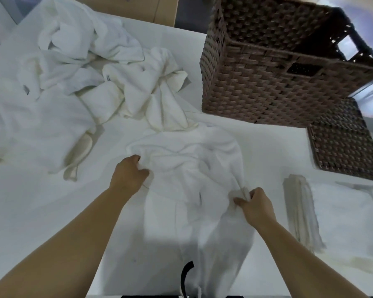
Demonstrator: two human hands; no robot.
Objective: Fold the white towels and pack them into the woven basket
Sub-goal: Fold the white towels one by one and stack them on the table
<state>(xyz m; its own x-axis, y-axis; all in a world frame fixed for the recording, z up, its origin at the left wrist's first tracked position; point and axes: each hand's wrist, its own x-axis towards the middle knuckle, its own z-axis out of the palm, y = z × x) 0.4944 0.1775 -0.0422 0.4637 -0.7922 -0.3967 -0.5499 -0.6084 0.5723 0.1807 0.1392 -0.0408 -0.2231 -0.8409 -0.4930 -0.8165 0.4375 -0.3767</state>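
fingers of both hands curl into one white towel (187, 168)
left hand (128, 173) and right hand (256, 204) pinch it at centre frame; woven basket (267, 82) upper right.

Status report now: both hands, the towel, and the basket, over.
Left hand and right hand both grip one unfolded towel. Woven basket holds no visible towel. Loose towel pile waits far left.

A: Lighting? Bright, soft, even from above; whites on the table (256, 147) nearly washed out, shadows faint.

B: Quality? Slight overall blur noted, wide-angle bending at the edges, glare smeared in the upper right corner.
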